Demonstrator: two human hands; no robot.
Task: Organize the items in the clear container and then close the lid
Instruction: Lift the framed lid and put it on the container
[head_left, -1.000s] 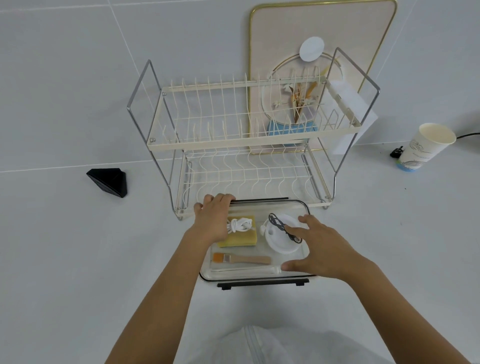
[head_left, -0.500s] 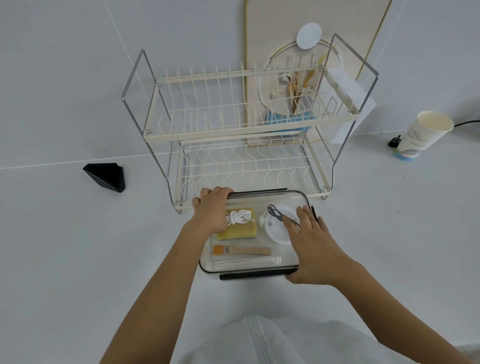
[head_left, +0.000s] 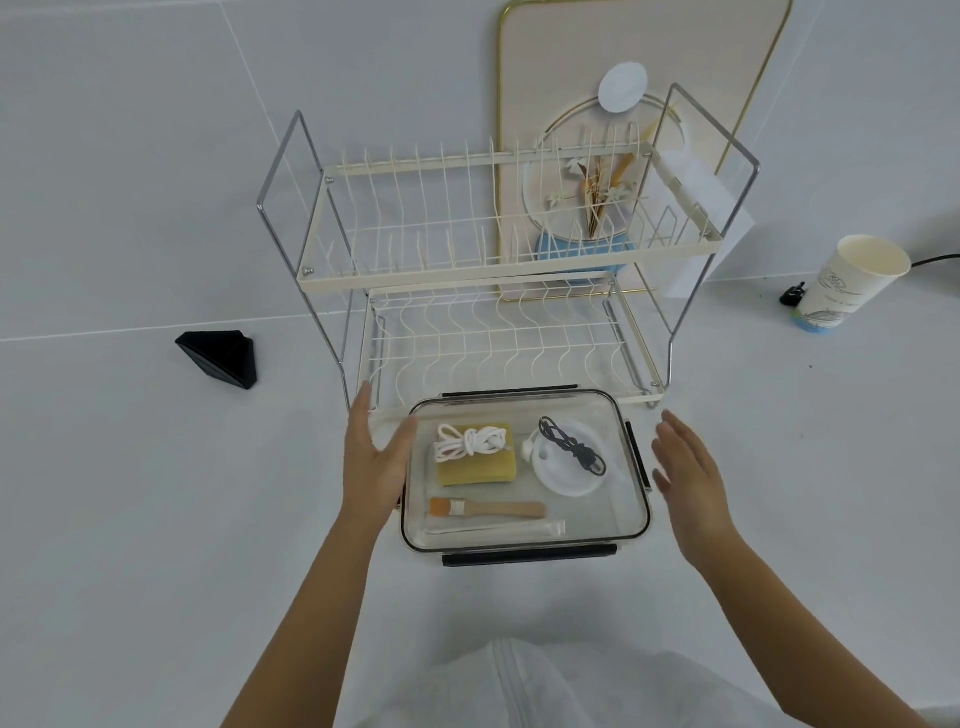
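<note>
On the white surface directly before me, the clear rectangular container (head_left: 524, 470) sits with its transparent lid (head_left: 613, 514) in place; black latch strips show along its four edges. Through the lid I see a yellow sponge block (head_left: 480, 467) at the rear left with a coiled white cord (head_left: 470, 439) lying on it, a round white plastic disc (head_left: 563, 470) at the rear right with a bundled black cable (head_left: 571, 447) across it, a wooden-handled brush with orange bristles (head_left: 485, 508) toward the front, and a long white strip (head_left: 498, 530) just in front of the brush.

My left hand (head_left: 371, 460) is released, fingers straight, thumb at the container's left rear corner; whether it touches I cannot tell. My right hand (head_left: 688, 475) is likewise released, fingers spread, just beside the right edge and apart from it.

Just behind the container stands a two-tier cream wire dish rack (head_left: 498, 270). A gold-rimmed beige panel (head_left: 571, 67) leans against the wall behind it. A black triangular object (head_left: 221, 358) lies well to the left; a white paper cup (head_left: 847, 283) stands well to the right.
</note>
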